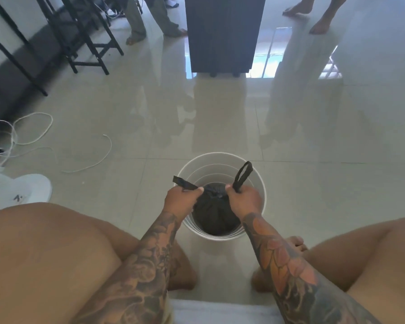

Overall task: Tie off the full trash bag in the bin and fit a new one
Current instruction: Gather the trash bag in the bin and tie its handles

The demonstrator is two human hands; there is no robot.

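A round white bin stands on the tiled floor between my knees. Inside it sits a full black trash bag, gathered at the top into a knot between my hands. My left hand grips the left bag handle, whose flat end sticks out to the left. My right hand grips the right bag handle, whose loop stands up above the fist. Both hands pull apart over the bin's opening. No new bag is in view.
A white fan base and loose white cord lie on the floor at the left. Black chair legs stand at the far left, a dark cabinet ahead. Other people's feet are at the back.
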